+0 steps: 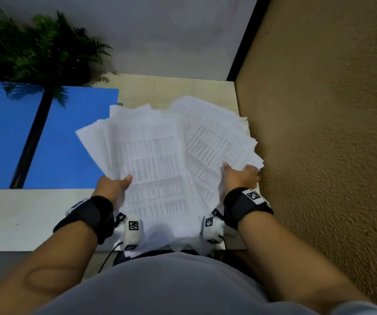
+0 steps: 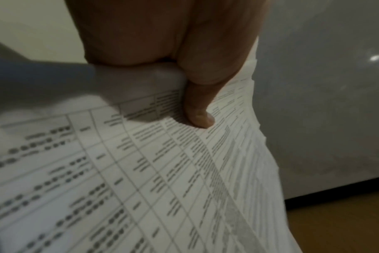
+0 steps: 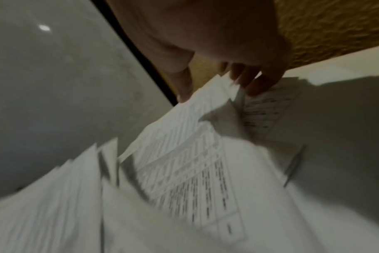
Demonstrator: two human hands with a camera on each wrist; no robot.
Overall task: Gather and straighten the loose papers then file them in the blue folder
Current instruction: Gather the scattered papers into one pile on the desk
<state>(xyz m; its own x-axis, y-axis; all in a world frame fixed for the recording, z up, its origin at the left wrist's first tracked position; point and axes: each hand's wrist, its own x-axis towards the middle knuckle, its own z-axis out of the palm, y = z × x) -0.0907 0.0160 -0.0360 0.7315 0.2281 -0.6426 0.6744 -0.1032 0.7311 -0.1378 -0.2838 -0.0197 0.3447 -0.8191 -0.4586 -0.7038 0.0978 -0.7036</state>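
Your left hand (image 1: 114, 186) grips the left edge of the loose papers (image 1: 160, 155), thumb (image 2: 198, 109) pressed on the top printed sheet and the other fingers tucked underneath it. Far to the left, the blue folder (image 1: 69, 142) lies open and flat on the table (image 1: 23, 214), a dark spine running down its middle, just beside the fanned left corners of the sheets. A potted fern (image 1: 30, 48) stands at the folder's far edge. The papers spread unevenly between your hands, corners splayed at the far side. Your right hand (image 1: 239, 178) holds the right edge of the papers, thumb on top; the right wrist view is blurred, but its fingers (image 3: 255, 85) seem curled under the sheets. A textured brown wall (image 1: 319, 133) runs along the right.
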